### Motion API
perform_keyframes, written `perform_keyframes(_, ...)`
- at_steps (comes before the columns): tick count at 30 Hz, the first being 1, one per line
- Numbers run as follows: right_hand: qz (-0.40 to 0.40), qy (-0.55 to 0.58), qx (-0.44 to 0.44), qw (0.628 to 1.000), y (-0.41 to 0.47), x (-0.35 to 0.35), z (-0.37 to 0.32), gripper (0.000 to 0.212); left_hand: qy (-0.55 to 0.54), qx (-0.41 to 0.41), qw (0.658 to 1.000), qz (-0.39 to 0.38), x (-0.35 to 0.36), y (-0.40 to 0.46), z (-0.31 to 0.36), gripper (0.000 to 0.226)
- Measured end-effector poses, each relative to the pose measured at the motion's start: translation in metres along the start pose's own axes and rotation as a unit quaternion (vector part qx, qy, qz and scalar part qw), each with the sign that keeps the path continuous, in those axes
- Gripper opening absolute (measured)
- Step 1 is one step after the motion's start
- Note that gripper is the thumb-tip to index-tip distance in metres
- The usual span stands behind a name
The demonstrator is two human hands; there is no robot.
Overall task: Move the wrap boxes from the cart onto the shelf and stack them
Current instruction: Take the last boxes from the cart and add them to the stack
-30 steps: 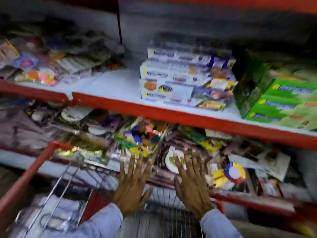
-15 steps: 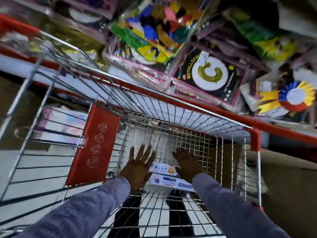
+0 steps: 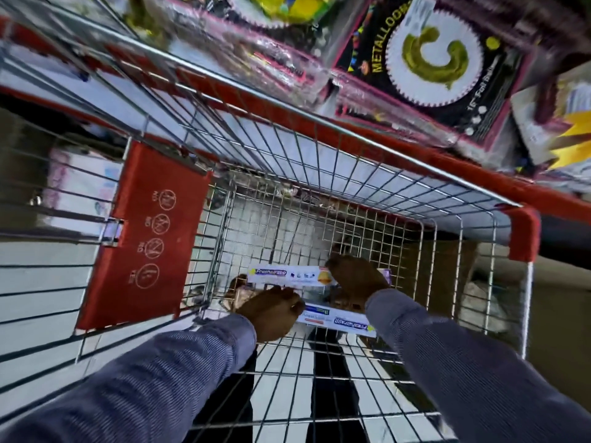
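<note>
Two long white wrap boxes lie on the wire floor of the cart point(image 3: 351, 148). The far wrap box point(image 3: 287, 275) lies crosswise, and the near wrap box point(image 3: 339, 320) lies just in front of it. My right hand point(image 3: 355, 276) is closed over the right end of the far box. My left hand point(image 3: 271, 311) is curled at the left end of the near box, its fingers hidden beneath the knuckles. The shelf holding the stacked wrap boxes is out of view.
A red plastic flap point(image 3: 150, 238) hangs on the cart's left inner wall, and a red corner guard point(image 3: 524, 235) sits at the right. A red-edged lower shelf packed with foil balloon packs point(image 3: 435, 59) overhangs the cart's far rim. Tiled floor shows through the mesh.
My view dropped from the shelves down into the cart. Both hands went from spread in the air to the cart floor and closed on the wrap boxes.
</note>
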State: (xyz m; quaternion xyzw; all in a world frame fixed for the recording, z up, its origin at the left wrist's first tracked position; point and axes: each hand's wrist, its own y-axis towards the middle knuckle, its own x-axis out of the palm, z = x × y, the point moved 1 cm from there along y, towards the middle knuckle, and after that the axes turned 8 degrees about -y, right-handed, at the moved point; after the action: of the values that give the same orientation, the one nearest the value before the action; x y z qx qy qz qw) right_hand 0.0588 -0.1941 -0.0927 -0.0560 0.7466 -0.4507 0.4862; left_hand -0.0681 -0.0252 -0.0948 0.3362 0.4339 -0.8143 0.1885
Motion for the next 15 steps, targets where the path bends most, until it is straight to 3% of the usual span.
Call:
perform_keyframes(4,0.058,0.042,0.024,0.997,-0.009,-0.022,0.006,0.050,-0.048,-0.042,0.998,-0.024,0.009,0.017,0.004,0.045)
perform_keyframes(9,0.153,0.080,0.050,0.984,-0.044,-0.076,0.005,0.055,-0.094,-0.064,0.993,0.020,-0.013,0.013,0.006,0.044)
perform_keyframes(15,0.284,0.085,0.076,0.952,-0.129,-0.193,0.008,0.064,-0.129,-0.077,0.983,0.107,-0.126,-0.054,0.013,0.066)
